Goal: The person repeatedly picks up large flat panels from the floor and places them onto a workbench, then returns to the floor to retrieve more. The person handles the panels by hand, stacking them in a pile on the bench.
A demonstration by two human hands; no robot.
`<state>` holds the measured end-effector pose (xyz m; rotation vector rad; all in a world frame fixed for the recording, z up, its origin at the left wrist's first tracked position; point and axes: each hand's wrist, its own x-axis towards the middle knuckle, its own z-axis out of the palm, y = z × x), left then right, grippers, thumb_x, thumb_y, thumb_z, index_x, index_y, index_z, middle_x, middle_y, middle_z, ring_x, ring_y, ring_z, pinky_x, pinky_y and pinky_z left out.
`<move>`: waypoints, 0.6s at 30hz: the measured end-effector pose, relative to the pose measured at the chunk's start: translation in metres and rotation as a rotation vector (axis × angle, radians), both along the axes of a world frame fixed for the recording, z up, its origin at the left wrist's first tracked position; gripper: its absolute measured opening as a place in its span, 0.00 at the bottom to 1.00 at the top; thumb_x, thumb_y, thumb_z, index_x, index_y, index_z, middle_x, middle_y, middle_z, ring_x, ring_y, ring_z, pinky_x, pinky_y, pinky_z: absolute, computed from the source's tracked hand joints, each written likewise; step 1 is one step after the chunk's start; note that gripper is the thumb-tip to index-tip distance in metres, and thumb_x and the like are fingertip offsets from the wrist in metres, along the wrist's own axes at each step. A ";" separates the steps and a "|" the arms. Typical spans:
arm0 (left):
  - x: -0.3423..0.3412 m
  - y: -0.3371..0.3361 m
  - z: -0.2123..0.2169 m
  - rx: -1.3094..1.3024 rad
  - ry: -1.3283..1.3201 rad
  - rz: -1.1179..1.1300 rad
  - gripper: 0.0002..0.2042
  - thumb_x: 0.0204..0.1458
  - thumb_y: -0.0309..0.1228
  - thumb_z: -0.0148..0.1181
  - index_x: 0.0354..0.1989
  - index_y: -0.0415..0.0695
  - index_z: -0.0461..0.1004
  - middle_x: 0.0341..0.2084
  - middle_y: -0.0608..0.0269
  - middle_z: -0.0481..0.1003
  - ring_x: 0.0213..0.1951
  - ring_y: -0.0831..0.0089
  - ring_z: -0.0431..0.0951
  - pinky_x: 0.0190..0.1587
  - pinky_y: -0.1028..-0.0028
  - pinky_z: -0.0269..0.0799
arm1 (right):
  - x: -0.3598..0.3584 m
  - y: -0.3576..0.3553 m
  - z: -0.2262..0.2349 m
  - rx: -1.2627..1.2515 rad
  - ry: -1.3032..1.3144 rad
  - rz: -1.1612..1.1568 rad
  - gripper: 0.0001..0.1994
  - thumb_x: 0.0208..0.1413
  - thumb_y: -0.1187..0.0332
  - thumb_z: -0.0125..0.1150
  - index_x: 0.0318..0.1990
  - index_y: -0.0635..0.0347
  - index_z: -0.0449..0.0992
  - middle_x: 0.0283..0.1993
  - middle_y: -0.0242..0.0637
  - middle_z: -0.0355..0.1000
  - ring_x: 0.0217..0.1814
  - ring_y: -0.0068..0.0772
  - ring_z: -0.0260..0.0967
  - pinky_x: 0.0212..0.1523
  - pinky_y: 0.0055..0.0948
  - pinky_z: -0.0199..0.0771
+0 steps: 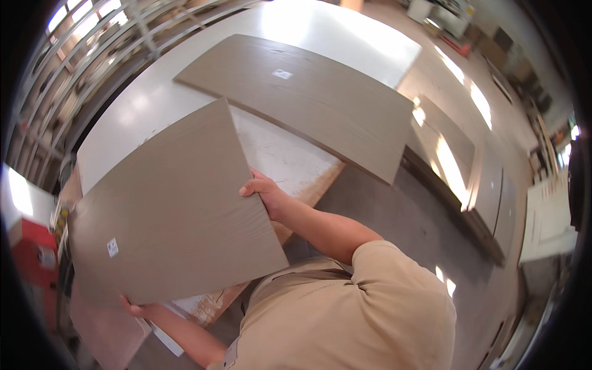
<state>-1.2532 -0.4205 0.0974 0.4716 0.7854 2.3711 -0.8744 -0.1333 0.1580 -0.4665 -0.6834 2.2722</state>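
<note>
Both my hands grip a large grey-brown wood panel (172,203) with a small white label (113,247) near its left end. My right hand (264,192) is closed over the panel's right edge, thumb on the upper face and fingers hidden beneath. My left hand (134,307) holds the near edge at the lower left, its other fingers mostly under the board. The panel lies over a white-topped table (123,132); whether it touches the top I cannot tell. Beyond it, a second, longer panel (308,92) of like colour, also labelled, lies across the table and overhangs its right edge.
Stacked panels (453,148) stand low to the right, crossed by sunlight. Metal racking (92,68) runs along the far left. A red machine (34,259) is at the left, with a pinkish board (108,330) near my left arm. The table's near edge (213,305) is worn.
</note>
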 end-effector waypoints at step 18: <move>0.177 0.222 0.056 0.092 -0.322 -0.394 0.19 0.47 0.32 0.48 0.45 0.32 0.68 0.39 0.52 0.74 0.40 0.59 0.76 0.42 0.63 0.74 | 0.298 -0.058 -0.001 0.143 -0.235 -0.731 0.22 0.43 0.65 0.52 0.46 0.68 0.72 0.38 0.44 0.75 0.37 0.41 0.74 0.38 0.35 0.76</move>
